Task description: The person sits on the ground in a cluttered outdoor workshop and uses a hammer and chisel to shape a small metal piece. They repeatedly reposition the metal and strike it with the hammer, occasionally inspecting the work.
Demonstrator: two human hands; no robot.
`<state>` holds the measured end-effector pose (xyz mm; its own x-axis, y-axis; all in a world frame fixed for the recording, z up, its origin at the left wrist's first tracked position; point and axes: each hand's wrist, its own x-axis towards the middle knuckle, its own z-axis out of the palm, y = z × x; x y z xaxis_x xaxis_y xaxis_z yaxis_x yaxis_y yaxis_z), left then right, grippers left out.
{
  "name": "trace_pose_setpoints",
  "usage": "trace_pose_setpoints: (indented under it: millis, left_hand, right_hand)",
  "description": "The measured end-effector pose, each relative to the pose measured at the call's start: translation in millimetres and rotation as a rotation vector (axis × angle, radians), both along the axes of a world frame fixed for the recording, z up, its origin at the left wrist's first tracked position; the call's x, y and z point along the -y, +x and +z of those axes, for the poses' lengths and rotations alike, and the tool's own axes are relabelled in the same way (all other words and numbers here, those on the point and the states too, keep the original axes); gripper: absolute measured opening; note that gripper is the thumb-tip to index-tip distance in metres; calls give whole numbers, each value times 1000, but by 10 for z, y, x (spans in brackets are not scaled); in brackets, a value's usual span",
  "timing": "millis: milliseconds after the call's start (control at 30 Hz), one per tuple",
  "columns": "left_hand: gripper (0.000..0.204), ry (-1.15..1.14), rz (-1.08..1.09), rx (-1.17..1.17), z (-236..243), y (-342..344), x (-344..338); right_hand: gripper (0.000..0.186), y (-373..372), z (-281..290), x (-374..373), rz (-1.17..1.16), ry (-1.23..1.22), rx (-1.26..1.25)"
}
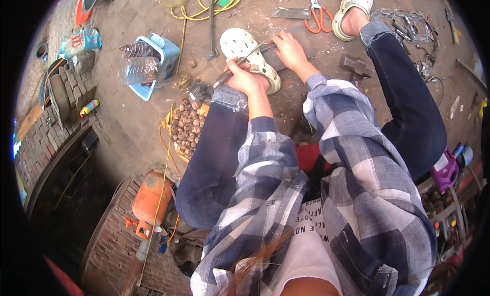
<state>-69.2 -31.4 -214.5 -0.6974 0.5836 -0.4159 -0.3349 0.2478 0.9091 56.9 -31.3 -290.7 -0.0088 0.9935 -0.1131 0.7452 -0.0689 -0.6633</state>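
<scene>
Both hands work over the floor near the white clog [239,43] on my left foot. My left hand [244,77] is closed round a narrow tool with a dark handle [222,80] and a thin metal blade; its exact kind is unclear. The blade slants up and right across the clog toward my right hand [289,50]. There, my right fingers are closed on a dark, narrow piece [268,48] by the blade's tip. Whether the two pieces are joined I cannot tell.
Orange-handled scissors [319,20], a flat metal piece [291,13] and a hammer head [356,65] lie ahead. Left are a blue basket [172,53] with plastic bottles, a heap of round brown nuts [188,123] and an orange gas cylinder [152,196]. Metal parts [411,30] lie far right.
</scene>
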Motion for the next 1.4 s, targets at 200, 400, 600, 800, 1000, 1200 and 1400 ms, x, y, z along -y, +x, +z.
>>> trace_pose_setpoints:
  millis: [200,400,600,800,1000,1200,1400]
  left_hand:
    - [21,-3,-19,52,11,-20,-19]
    - [21,-4,-14,139,32,-48,-35]
    - [20,27,14,175,74,-28,-54]
    - [21,26,12,194,38,-29,-50]
    - [21,41,25,208,46,27,-64]
    - [22,14,62,209,20,-39,-41]
    - [23,24,58,195,23,-6,-45]
  right_hand:
    - [26,-62,-11,254,-313,-80,-12]
    - [36,-211,127,567,-510,-324,-151]
    - [38,-137,106,377,-525,-127,-181]
    - [36,-58,18,-36,-444,-340,-65]
    - [31,-14,-233,-133,-667,-400,-369]
    - [14,-249,-151,33,-989,-508,-1177]
    - [20,-270,-104,66,-673,-531,-818]
